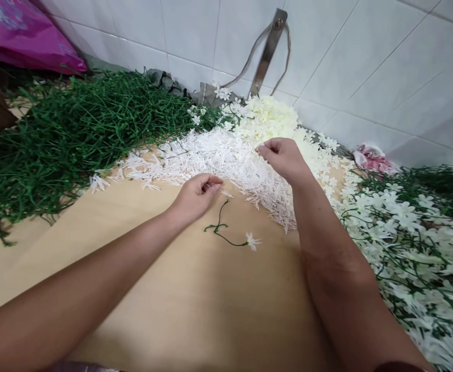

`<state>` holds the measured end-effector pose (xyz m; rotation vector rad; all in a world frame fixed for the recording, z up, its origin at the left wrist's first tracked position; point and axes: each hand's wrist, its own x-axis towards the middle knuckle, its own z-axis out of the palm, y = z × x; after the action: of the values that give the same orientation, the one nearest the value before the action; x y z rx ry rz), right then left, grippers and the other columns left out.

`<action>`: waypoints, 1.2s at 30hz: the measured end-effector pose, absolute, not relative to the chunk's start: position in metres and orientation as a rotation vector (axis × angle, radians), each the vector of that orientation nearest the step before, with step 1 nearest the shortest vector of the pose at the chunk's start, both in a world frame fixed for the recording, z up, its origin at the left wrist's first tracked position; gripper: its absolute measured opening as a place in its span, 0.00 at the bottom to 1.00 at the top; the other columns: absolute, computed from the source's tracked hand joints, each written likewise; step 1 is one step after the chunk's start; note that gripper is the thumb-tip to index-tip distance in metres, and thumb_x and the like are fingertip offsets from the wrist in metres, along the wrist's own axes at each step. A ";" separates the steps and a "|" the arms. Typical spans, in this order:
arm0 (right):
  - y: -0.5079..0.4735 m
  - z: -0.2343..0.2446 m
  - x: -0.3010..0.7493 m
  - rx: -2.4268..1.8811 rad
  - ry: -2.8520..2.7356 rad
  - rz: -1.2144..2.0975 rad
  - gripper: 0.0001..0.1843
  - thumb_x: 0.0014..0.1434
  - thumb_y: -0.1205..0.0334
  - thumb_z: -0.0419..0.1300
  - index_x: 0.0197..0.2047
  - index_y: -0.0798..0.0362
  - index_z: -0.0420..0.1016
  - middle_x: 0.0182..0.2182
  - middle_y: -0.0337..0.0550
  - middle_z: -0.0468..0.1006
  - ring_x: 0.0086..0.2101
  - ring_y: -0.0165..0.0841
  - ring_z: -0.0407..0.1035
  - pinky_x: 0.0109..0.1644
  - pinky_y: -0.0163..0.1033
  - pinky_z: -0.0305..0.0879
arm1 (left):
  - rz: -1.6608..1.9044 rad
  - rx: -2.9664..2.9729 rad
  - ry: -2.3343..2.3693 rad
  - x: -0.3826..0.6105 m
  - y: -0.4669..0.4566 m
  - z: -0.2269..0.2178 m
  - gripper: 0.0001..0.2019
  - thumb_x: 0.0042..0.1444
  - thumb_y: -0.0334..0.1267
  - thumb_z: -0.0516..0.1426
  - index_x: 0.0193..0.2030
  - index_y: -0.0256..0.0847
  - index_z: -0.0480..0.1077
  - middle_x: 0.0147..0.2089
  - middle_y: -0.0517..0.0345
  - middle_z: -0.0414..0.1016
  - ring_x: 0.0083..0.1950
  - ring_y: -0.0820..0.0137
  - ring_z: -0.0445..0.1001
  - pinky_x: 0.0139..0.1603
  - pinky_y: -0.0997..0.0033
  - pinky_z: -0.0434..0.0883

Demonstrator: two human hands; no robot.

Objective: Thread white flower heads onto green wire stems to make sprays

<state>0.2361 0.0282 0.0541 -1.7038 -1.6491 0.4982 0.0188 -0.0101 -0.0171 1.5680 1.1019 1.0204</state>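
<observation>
My left hand (200,196) is closed in a pinch above the tan board, with thin white stamen strands (227,194) showing at its fingertips. Just below it lies a green artificial flower stem (230,239) with branching ends; one tip carries a white flower piece (252,242). My right hand (285,157) is farther up, its thumb and fingers pinched together at the edge of a heap of cream plastic blossoms (275,116). Whatever sits between those fingers is too small to make out. Between and behind both hands spreads a pile of white stamen pieces (206,150).
A big heap of green stems (106,116) covers the back left. Finished-looking white flower sprays (412,248) pile up at the right. Behind stands a tiled wall (334,57) with a leaning metal strip (268,51). A magenta bag (28,36) is at the upper left.
</observation>
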 end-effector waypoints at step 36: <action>-0.002 0.046 0.169 -1.266 -1.810 1.137 0.14 0.52 0.66 0.66 0.35 0.50 0.63 0.21 0.31 0.69 0.21 0.24 0.60 0.25 0.33 0.56 | 1.214 1.456 1.200 0.008 0.000 -0.009 0.08 0.47 0.34 0.60 0.25 0.40 0.63 0.23 0.64 0.66 0.27 0.76 0.63 0.29 0.74 0.61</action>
<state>0.1690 -0.0020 0.0457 -1.2663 -1.8095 1.1372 0.0077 0.0003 -0.0092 1.4562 1.2003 1.2142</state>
